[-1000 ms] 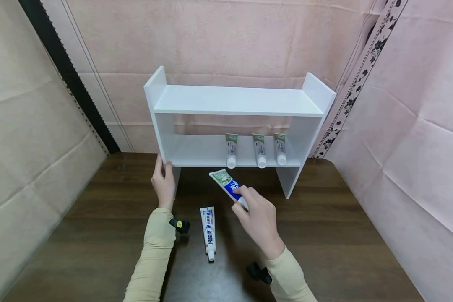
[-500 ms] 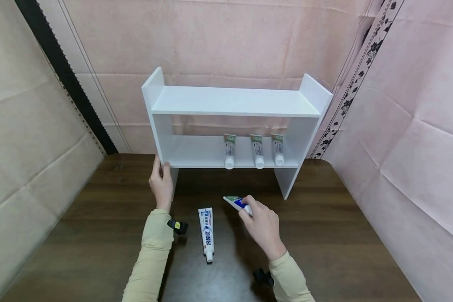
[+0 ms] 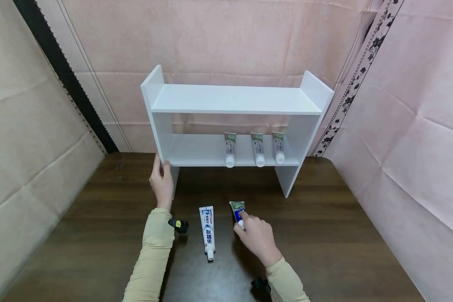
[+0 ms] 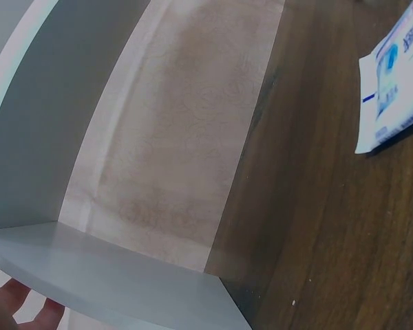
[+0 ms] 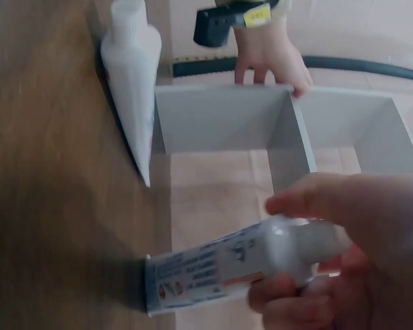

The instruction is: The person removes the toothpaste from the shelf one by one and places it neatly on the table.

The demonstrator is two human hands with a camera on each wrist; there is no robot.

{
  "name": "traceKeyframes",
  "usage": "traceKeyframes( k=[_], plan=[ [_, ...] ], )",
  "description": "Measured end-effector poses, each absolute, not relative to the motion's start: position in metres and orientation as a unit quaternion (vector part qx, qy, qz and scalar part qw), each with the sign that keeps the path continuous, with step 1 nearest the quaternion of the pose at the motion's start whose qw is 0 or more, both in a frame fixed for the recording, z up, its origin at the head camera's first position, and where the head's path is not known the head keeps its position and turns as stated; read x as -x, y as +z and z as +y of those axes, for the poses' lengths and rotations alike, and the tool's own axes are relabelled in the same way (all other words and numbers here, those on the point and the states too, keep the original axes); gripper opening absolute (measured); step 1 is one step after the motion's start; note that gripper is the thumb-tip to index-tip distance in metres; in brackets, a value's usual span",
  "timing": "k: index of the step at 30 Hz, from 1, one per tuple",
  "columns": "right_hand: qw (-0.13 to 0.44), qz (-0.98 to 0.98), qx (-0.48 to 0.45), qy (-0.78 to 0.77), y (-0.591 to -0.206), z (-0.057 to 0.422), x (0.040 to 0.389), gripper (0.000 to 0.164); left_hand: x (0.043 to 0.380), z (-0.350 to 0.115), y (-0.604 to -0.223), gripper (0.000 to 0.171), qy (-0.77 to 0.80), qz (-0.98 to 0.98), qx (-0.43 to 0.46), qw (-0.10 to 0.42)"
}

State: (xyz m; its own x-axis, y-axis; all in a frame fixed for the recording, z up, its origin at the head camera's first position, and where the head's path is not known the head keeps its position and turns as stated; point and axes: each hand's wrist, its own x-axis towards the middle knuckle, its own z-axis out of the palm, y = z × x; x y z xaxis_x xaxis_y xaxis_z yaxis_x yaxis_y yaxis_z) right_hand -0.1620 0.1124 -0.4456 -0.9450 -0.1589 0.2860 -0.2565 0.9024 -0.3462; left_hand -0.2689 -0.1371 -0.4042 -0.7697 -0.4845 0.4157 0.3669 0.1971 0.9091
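In the head view my right hand (image 3: 257,238) pinches a blue, green and white toothpaste tube (image 3: 237,209) by its cap end. The right wrist view shows thumb and fingers round the cap and shoulder of this toothpaste tube (image 5: 210,271), its flat end pointing down close over the table. My left hand (image 3: 161,184) holds the left side panel of a white two-tier shelf (image 3: 234,100), thumb at the front edge. To the left of the held tube, a white and blue toothpaste tube (image 3: 207,228) lies on the table, cap toward me.
Three toothpaste tubes with green ends, a left one (image 3: 230,149), a middle one (image 3: 258,149) and a right one (image 3: 279,147), rest on the lower board, caps forward. The brown wooden table (image 3: 336,235) is bounded by pale cloth walls (image 3: 411,126).
My right hand has brought the held toothpaste tube down and back from the shelf front, turning its flat end to point away from me. The left hand stays on the side panel.
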Motion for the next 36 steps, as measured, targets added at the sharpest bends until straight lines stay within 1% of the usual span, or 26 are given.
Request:
traceKeyframes(
  k=[10, 18, 23, 27, 36],
  plan=[
    [0.053, -0.976, -0.127, 0.171, -0.455, 0.104, 0.155, 0.045, 0.298, -0.144, -0.434, 0.046, -0.63, -0.691, -0.04, 0.351],
    [0.035, -0.982, -0.138, 0.122, -0.469, 0.098, 0.149, 0.055, 0.299, -0.145, -0.438, 0.045, -0.611, -0.7, -0.046, 0.367],
    [0.023, -0.985, -0.139, 0.103, -0.473, 0.097, 0.149, 0.058, 0.298, -0.145, -0.438, 0.043, -0.6, -0.706, -0.051, 0.373],
    [0.02, -0.984, -0.142, 0.11, -0.473, 0.098, 0.149, 0.057, 0.298, -0.145, -0.439, 0.043, -0.587, -0.712, -0.06, 0.38],
    [-0.023, -0.982, -0.116, 0.147, -0.467, 0.099, 0.151, 0.06, 0.3, -0.144, -0.44, 0.043, -0.579, -0.715, -0.074, 0.385]
  ],
)
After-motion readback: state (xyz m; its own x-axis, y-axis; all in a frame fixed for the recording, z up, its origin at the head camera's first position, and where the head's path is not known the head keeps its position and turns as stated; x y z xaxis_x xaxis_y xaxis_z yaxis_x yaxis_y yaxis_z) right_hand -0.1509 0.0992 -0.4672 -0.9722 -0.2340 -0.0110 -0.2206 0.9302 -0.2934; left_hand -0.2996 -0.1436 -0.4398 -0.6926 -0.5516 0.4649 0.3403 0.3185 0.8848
